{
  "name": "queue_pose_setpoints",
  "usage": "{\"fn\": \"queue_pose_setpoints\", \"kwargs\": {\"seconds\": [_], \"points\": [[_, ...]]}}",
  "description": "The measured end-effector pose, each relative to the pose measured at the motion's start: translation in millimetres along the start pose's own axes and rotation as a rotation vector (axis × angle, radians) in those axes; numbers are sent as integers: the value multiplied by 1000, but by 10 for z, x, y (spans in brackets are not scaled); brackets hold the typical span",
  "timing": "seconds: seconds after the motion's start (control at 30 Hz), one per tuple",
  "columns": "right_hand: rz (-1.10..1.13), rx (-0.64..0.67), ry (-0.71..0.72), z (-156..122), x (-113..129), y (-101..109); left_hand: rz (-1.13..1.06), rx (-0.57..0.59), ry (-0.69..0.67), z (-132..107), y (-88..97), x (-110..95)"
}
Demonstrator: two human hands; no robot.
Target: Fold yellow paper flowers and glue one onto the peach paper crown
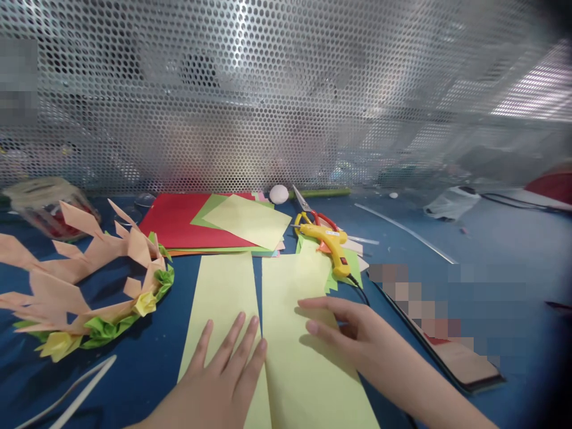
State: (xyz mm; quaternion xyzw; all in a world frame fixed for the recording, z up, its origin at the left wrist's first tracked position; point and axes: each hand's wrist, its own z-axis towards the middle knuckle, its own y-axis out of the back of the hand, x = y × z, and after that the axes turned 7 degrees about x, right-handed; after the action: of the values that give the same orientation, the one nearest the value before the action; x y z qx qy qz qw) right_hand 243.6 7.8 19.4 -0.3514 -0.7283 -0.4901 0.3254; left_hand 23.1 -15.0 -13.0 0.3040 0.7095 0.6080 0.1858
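Note:
Two long pale-yellow paper strips lie side by side on the blue table: the left strip (221, 298) and the right strip (299, 369). My left hand (223, 372) lies flat with fingers spread, pressing on the lower part of the left strip, its fingertips near the gap between the strips. My right hand (353, 336) rests on the right strip, fingers stretched toward the left and slightly curled, holding nothing.
A stack of coloured paper (187, 223) lies behind the strips. A yellow glue gun (333, 244), scissors (308, 211), a white ball (279, 193), a paper wreath (89, 280), a jar (42, 205) and a perforated metal wall (286, 89) surround them.

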Motion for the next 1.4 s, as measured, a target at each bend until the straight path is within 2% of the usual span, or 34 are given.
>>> {"fn": "queue_pose_setpoints", "kwargs": {"seconds": [0.17, 0.33, 0.63, 0.77, 0.9, 1.0, 1.1, 1.23, 1.4], "points": [[138, 22, -53, -176, -46, -66, -37, 109, -112, 19, 129, 95], [106, 30, -91, -291, -141, -112, -107, 249, -73, 48, 143, 103], [107, 21, -76, -275, -235, -140, -136, 221, -66, -26, 212, 69], [107, 6, -69, -302, -248, -145, -168, 239, -81, -94, 318, 49], [110, -13, -68, -339, -194, -161, -275, 341, -137, -119, 535, 34], [108, -12, -85, -380, -157, -176, -298, 458, -108, -91, 676, 14], [108, 11, -93, -428, -154, -184, -313, 496, -96, -75, 758, -3], [109, 11, -91, -477, -192, -179, -369, 505, -97, -109, 800, 0], [100, -2, -82, -507, -213, -181, -409, 495, -79, -151, 755, -9]]}}
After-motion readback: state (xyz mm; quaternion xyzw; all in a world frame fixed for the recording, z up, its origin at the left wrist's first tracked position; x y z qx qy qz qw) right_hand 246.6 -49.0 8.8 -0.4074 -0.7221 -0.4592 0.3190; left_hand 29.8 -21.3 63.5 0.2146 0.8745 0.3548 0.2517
